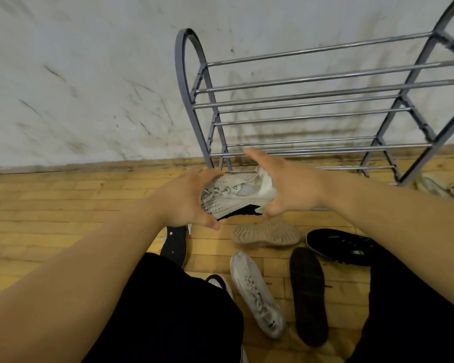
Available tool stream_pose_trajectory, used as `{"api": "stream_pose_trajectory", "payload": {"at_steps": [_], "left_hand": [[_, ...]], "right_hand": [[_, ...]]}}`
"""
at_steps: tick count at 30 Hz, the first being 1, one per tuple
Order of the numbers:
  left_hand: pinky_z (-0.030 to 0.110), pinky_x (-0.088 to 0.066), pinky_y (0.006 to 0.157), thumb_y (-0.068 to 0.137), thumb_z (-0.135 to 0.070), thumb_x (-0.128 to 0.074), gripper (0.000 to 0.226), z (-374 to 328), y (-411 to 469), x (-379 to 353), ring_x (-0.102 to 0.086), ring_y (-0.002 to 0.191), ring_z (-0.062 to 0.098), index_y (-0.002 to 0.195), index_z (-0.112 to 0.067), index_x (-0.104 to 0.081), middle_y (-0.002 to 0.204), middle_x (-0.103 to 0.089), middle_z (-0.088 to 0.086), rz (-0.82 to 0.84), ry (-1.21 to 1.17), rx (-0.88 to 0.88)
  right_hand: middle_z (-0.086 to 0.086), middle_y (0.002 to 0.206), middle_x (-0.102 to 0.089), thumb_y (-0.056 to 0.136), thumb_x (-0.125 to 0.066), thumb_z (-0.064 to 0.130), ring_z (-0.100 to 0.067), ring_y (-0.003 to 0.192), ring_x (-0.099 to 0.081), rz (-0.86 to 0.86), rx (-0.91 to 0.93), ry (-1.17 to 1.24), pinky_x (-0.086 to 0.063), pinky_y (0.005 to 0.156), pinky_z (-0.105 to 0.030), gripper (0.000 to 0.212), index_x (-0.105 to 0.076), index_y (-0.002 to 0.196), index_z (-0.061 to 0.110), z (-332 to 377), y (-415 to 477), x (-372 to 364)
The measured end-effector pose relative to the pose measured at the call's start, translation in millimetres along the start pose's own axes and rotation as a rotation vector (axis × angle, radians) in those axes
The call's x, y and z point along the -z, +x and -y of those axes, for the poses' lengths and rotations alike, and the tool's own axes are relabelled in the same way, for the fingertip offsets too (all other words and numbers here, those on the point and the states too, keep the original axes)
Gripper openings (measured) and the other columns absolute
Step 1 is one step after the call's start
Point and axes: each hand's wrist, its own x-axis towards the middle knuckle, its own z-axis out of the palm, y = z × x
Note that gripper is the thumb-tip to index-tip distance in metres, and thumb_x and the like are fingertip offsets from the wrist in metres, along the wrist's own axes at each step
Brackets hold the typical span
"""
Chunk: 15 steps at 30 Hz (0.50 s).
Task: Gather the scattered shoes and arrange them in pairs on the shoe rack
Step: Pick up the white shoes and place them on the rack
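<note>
A white knit sneaker (233, 192) with a black sole edge is held just in front of the grey metal shoe rack (312, 100), near its lowest bars. My left hand (189, 200) grips its toe end. My right hand (286, 182) holds its heel end, fingers spread. The rack's bars carry no shoes. On the wood floor below lie a beige shoe sole-up (266, 233), a white sneaker (257, 294), a black shoe sole-up (308, 297), a black sneaker with green marks (344, 246) and a black shoe (174, 244) partly under my arm.
The rack stands against a scuffed white wall (89, 87). Another pale shoe (438, 187) lies by the rack's right foot. My knees in black trousers (181, 323) fill the lower frame, with a shoe tip (218, 281) showing beside the left one.
</note>
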Motion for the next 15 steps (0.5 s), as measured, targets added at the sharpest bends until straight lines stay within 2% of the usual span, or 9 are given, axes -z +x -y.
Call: {"api": "stream_pose_trajectory", "payload": {"at_steps": [4,9,12,15], "left_hand": [[0.038,-0.041,0.105,0.055,-0.056,-0.095,0.125,-5,1,2,-0.045,0.131,0.02,0.157,-0.035,-0.026,0.148,-0.042,-0.003,-0.03,0.008,-0.025],[0.033,-0.037,0.102,0.056,-0.057,-0.095,0.122,-8,2,0,-0.043,0.134,0.02,0.156,-0.035,-0.028,0.15,-0.042,-0.004,-0.022,-0.027,-0.022],[0.034,-0.037,0.105,0.057,-0.06,-0.094,0.125,-9,3,-3,-0.043,0.136,0.021,0.158,-0.033,-0.026,0.151,-0.041,-0.002,0.03,0.004,-0.026],[0.039,-0.041,0.105,0.055,-0.064,-0.092,0.126,-10,5,-11,-0.046,0.129,0.023,0.158,-0.033,-0.026,0.143,-0.043,-0.001,0.081,0.044,-0.021]], "right_hand": [[0.0,0.168,-0.023,0.066,-0.095,0.039,-0.006,0.117,-0.041,0.012,-0.02,0.033,-0.032,0.086,-0.017,0.141,0.008,0.162,0.037,-2,-6,6],[0.001,0.169,-0.022,0.069,-0.093,0.043,-0.019,0.138,-0.043,0.028,-0.048,0.03,-0.031,0.095,-0.022,0.136,0.006,0.162,0.039,-2,-14,9],[-0.002,0.168,-0.024,0.069,-0.093,0.045,-0.023,0.141,-0.042,0.055,-0.057,-0.009,-0.031,0.094,-0.023,0.136,0.006,0.163,0.035,1,-17,8],[-0.004,0.168,-0.025,0.068,-0.093,0.046,-0.023,0.141,-0.042,0.087,-0.072,-0.02,-0.03,0.095,-0.021,0.139,0.008,0.163,0.033,1,-21,3]]}}
